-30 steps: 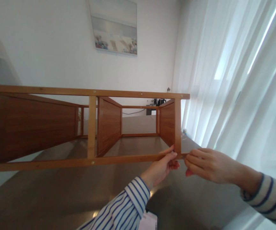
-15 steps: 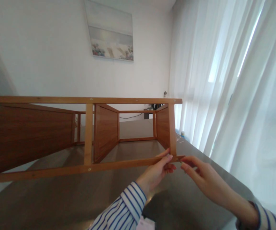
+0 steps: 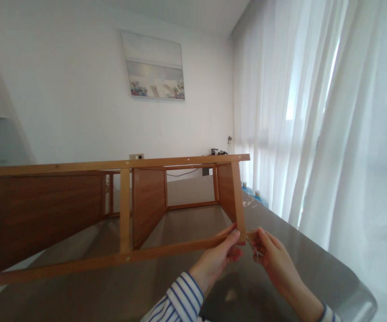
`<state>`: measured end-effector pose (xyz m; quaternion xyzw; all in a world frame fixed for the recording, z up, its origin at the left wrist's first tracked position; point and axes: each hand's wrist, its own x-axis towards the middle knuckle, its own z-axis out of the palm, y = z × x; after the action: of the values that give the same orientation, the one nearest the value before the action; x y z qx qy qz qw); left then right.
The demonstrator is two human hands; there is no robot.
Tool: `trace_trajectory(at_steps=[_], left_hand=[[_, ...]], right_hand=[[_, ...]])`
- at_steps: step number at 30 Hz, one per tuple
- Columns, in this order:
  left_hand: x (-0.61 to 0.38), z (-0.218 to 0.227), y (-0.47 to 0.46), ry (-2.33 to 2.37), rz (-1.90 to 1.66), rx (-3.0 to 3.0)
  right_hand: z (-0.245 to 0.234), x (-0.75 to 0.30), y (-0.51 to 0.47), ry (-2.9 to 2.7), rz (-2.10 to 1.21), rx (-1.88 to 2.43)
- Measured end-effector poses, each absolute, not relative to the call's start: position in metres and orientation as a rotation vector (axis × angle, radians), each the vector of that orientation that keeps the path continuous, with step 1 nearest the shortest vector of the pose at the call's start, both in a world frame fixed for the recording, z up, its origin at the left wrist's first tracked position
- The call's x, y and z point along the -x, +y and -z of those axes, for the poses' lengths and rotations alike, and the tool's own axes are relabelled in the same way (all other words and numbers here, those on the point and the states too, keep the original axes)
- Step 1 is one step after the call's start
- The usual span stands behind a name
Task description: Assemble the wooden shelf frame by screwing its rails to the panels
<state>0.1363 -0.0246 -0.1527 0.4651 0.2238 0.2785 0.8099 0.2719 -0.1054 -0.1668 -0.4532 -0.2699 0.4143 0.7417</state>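
A wooden shelf frame (image 3: 124,210) with brown panels lies on its side on a grey table. My left hand (image 3: 216,255) is wrapped round its lower front rail, close to the right corner, thumb on top. Just right of that corner, my right hand (image 3: 269,252) has its fingers pinched at the end of the rail. A thin, shiny bit shows between its fingers and the corner, too small to name. The fingertips partly hide the rail's end.
The grey table (image 3: 300,255) reaches past the shelf to white curtains (image 3: 280,112) on the right. Small blue-based items (image 3: 257,194) stand at the table's far right edge. A painting (image 3: 155,67) hangs on the wall behind.
The view has tilted up, so the shelf appears lower. My right hand has turned, its fingers now pointing more upward at the rail's end. My left hand keeps its grip by the corner.
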Motion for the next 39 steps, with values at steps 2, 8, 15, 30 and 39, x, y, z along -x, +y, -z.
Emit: trace_trajectory(at_steps=[2,8,15,30,39], left_hand=[[-0.135,0.155,-0.026,0.54,-0.555,-1.003],[-0.125,0.148,-0.032,0.712,-0.416,-1.084],[-0.066,0.112,-0.045,0.713,-0.39,-1.916],[-0.038,0.128,-0.005,1.147,-0.184,-2.94],[-0.046,0.146,-0.005,1.166,-0.127,-3.004]], right_hand=[[0.169,-0.269,-0.102,-0.624,-0.861,0.999],[0.173,-0.266,-0.102,-0.644,-0.78,1.035],[0.178,-0.271,-0.096,-0.668,-0.714,1.101],[0.202,-0.292,-0.088,-0.817,-0.542,1.36],[0.194,-0.293,-0.134,-1.305,0.051,2.042]])
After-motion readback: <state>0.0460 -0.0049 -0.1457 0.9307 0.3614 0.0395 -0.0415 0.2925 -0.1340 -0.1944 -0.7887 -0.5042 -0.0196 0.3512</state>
